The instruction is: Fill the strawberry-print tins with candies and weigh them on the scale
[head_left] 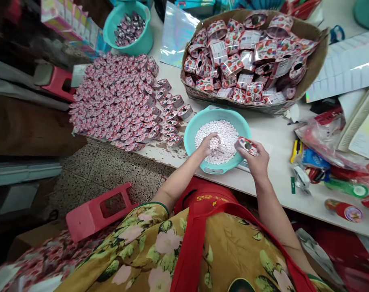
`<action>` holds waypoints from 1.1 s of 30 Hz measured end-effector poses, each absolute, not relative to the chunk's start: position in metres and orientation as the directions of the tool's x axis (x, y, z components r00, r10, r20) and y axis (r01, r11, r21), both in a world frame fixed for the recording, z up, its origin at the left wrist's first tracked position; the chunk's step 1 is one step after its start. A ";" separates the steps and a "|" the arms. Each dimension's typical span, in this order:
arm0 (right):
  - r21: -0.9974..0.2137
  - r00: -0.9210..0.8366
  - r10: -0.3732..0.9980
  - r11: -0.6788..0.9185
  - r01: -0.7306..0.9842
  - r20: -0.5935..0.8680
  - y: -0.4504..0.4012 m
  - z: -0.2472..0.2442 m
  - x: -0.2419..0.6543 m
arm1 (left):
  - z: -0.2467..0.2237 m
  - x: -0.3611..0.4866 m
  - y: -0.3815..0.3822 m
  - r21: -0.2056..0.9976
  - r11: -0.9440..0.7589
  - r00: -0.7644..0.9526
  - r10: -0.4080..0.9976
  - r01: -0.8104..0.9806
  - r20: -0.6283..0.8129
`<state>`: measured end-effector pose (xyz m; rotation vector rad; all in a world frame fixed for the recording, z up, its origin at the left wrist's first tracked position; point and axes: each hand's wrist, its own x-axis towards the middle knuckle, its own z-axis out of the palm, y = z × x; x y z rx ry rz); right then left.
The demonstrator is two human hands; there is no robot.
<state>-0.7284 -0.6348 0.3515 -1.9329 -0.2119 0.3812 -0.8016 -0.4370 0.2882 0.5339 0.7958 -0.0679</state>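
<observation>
A turquoise plastic basin [191, 134] stands at the table's front edge, part filled with small pale pink tablets [222, 129]. Inside it, my left hand [209, 145] curls its fingers around some of these tablets, palm partly up. Over the basin's right rim, my right hand [259, 160] grips a small strawberry-printed box [247, 146] whose dark round hole faces upward. Just behind the basin, a cardboard carton [233, 104] holds many similar boxes lying at all angles. To the left, a large packed group of the same printed boxes [117, 97] covers the table.
A second turquoise basin [146, 38] with dark shiny wrapped pieces stands at the back left. Papers, a yellow cutter [295, 151] and plastic bags lie along the right side. On the floor, a pink stool [87, 217] sits to my left.
</observation>
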 end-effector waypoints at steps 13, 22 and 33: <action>-0.744 0.803 0.554 -0.628 0.229 -0.220 -0.580 0.346 -0.762 | 0.355 -0.782 -0.469 0.755 0.642 0.649 0.633 -0.136 -0.422; -0.656 0.807 0.507 -0.725 0.209 -0.304 -0.573 0.361 -0.757 | 0.349 -0.769 -0.468 0.786 0.613 0.605 0.656 -0.079 -0.451; -0.635 0.786 0.480 -0.758 0.149 -0.389 -0.574 0.360 -0.753 | 0.334 -0.765 -0.463 0.810 0.586 0.612 0.635 0.014 -0.471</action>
